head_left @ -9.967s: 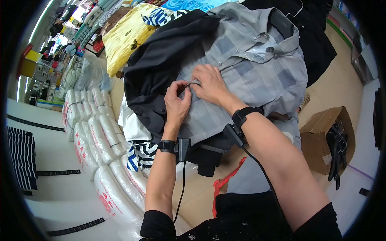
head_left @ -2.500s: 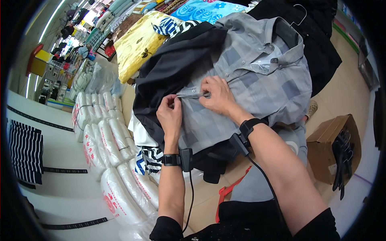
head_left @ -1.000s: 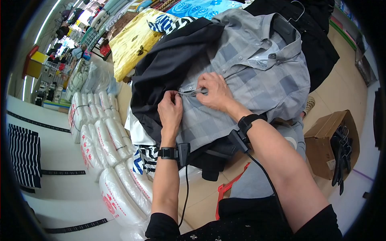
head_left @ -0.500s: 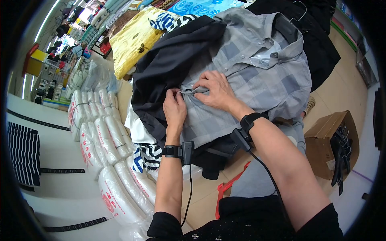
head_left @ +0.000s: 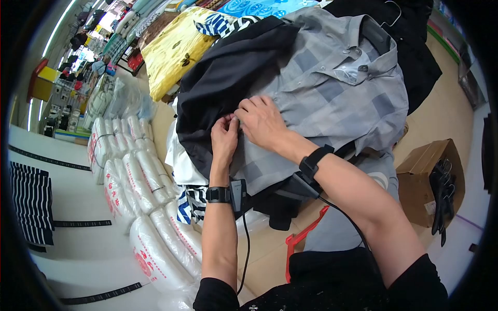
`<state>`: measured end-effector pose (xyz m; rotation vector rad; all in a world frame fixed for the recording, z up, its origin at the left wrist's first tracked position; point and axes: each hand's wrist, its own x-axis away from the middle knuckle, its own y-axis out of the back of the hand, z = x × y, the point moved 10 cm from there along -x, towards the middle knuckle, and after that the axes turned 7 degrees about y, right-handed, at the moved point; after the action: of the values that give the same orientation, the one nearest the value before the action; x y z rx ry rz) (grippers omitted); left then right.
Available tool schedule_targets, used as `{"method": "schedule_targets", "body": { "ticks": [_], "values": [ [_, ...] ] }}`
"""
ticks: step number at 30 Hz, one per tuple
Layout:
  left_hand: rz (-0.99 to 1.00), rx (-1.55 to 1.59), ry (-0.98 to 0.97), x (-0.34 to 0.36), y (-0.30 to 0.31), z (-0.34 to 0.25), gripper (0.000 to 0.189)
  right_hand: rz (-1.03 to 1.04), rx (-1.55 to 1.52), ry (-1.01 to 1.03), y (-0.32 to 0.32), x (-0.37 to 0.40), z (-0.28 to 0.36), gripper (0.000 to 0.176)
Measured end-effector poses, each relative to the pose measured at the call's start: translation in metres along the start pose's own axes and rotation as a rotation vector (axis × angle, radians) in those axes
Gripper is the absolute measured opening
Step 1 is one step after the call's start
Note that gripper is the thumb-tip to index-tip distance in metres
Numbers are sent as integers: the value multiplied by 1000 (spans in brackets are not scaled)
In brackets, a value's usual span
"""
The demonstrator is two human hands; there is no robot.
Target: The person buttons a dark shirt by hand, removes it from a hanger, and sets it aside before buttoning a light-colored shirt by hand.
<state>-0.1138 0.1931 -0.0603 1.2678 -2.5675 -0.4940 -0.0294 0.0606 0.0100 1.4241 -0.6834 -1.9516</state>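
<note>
A grey checked shirt (head_left: 332, 93) lies spread out with its collar toward the top right. Black fabric (head_left: 223, 72) lies along the shirt's left side. My left hand (head_left: 224, 140) pinches the shirt's front edge between thumb and fingers, beside the black fabric. Touching it from the right is my right hand (head_left: 261, 120), its fingers bent over the same edge and their tips partly hidden. Small buttons show along the shirt front above my hands.
Yellow cloth (head_left: 171, 52) lies at the upper left. Plastic-wrapped white bundles (head_left: 155, 249) are stacked on the left. A cardboard box (head_left: 415, 181) with black hangers (head_left: 441, 192) stands at right. A red frame (head_left: 298, 241) is near my legs.
My right hand has moved left, up against my left hand. The small fold of shirt between them is now mostly covered. The view has shifted slightly.
</note>
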Motion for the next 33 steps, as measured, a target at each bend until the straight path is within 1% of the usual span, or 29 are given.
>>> {"method": "schedule_targets", "body": {
  "ticks": [1, 4, 7, 10, 13, 16, 22, 25, 28, 31, 32, 33],
  "values": [
    [1, 7, 13, 0, 3, 1, 27, 31, -50, -34, -10, -1, -1, 26],
    [121, 219, 117, -2, -2, 18, 29, 60, -111, -97, -17, 0, -14, 21],
    [153, 187, 185, -1, -3, 22, 30, 43, -232, -98, -16, 3, -21, 19],
    [94, 93, 159, 3, -3, 13, 31, 46, -235, -108, -19, 3, -24, 18],
    [102, 123, 116, -1, -3, 19, 33, 52, -220, -90, -19, 4, -22, 19],
    [77, 104, 115, -1, -2, 19, 31, 48, -195, -71, -19, 4, -21, 18],
    [108, 148, 116, 3, -1, 18, 27, 20, -174, -57, -18, 5, -20, 16],
    [131, 180, 128, 3, -3, 23, 25, 50, -192, -85, -22, 6, -22, 15],
    [103, 245, 23, 11, -6, 14, 20, 18, -217, -80, -21, 6, -24, 15],
    [41, 114, -66, 27, -9, 2, 16, 8, -291, -107, -20, 7, -30, 13],
    [-14, 58, -141, 33, -10, -2, 16, 25, -303, -104, -21, 7, -31, 15],
    [-130, -41, -250, 45, -7, -14, 19, 42, -316, -100, -22, 6, -32, 16]
  ]
}}
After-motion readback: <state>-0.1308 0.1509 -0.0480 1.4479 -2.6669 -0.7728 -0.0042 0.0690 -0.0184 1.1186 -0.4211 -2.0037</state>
